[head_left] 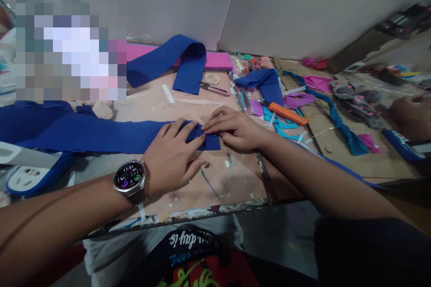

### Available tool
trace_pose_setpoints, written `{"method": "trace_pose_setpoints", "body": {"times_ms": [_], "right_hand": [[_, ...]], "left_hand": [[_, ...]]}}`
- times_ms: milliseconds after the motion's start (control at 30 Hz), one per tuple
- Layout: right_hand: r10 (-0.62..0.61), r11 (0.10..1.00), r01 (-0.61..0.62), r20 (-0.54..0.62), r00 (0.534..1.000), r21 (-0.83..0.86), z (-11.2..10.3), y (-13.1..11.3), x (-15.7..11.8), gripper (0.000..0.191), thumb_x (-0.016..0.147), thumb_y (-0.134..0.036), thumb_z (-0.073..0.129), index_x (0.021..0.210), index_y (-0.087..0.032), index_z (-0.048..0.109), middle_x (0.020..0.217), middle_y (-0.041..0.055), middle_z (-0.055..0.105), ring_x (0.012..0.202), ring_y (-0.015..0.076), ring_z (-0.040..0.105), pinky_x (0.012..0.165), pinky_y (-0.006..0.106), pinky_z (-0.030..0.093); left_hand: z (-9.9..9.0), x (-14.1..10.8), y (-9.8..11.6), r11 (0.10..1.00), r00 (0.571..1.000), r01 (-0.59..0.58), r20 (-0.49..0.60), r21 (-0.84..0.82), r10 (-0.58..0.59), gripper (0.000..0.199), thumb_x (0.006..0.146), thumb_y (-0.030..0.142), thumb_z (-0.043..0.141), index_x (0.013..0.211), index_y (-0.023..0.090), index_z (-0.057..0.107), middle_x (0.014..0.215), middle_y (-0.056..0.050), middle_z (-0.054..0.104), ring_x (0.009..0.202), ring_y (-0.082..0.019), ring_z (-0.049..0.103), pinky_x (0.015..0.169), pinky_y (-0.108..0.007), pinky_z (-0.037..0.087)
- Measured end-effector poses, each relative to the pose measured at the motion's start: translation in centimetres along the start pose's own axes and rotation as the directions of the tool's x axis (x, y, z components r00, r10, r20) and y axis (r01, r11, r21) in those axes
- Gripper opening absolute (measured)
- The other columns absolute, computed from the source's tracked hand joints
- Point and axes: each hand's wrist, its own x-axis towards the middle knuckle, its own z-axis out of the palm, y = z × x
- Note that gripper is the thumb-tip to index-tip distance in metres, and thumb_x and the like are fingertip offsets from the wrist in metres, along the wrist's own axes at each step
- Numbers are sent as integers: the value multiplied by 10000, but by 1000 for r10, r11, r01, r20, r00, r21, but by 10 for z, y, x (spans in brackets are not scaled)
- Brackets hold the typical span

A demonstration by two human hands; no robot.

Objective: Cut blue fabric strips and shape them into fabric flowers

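A long blue strip (111, 136), crinkled like crepe paper, runs across the table from the left edge to my hands. My left hand (171, 157), with a watch (129, 176) on its wrist, lies flat over the strip near its right end, fingers spread. At that end, my right hand (237, 130) has its fingertips and thumb drawn together on a small folded part of the strip. The fingers partly hide the fold. Behind them, another blue piece (190, 60) curls over in a loop.
Past my hands lie a tape ring (212, 79) and a pink-handled pointed tool (218, 89). An orange utility knife (288, 113) rests among coloured scraps at right. A white and blue power strip (33, 172) stands at left. Another person's hand (411, 114) shows at far right.
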Motion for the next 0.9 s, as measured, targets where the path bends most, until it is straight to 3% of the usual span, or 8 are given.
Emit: {"method": "trace_pose_setpoints", "body": {"times_ms": [333, 433, 667, 900], "right_hand": [[-29, 1000, 29, -19, 999, 5, 0, 0, 2, 491, 815, 5, 518, 1153, -241, 774, 1174, 50, 804, 1117, 242, 665, 1039, 521, 525], [-5, 1000, 5, -14, 1000, 10, -2, -1, 1, 452, 805, 6, 521, 1085, -224, 791, 1129, 54, 813, 1105, 245, 652, 993, 481, 552], [67, 995, -65, -18, 998, 79, -10, -3, 0, 350, 752, -1, 487, 776, -214, 764, 795, 31, 768, 931, 215, 663, 834, 359, 561], [177, 980, -176, 2, 984, 92, -13, -5, -3, 316, 746, -38, 487, 792, -182, 765, 835, 43, 721, 793, 160, 678, 746, 286, 543]], "left_hand": [[3, 3, -6, 998, 998, -61, -7, 0, 61, 502, 983, 490, 507, 1382, 195, 582, 1601, -136, 505, 1461, -407, 416, 1107, -658, 352], [3, 3, -6, 998, 998, -56, -8, 7, 56, 518, 980, 506, 506, 1388, 195, 578, 1600, -146, 501, 1458, -409, 414, 1102, -652, 352], [2, 4, -5, 999, 999, -50, 5, 16, 50, 498, 972, 514, 509, 1357, 210, 597, 1591, -147, 504, 1441, -413, 425, 1090, -643, 359], [2, 5, -6, 999, 999, -49, 0, 3, 49, 502, 964, 518, 521, 1362, 220, 593, 1594, -145, 501, 1445, -413, 420, 1096, -646, 349]]}}
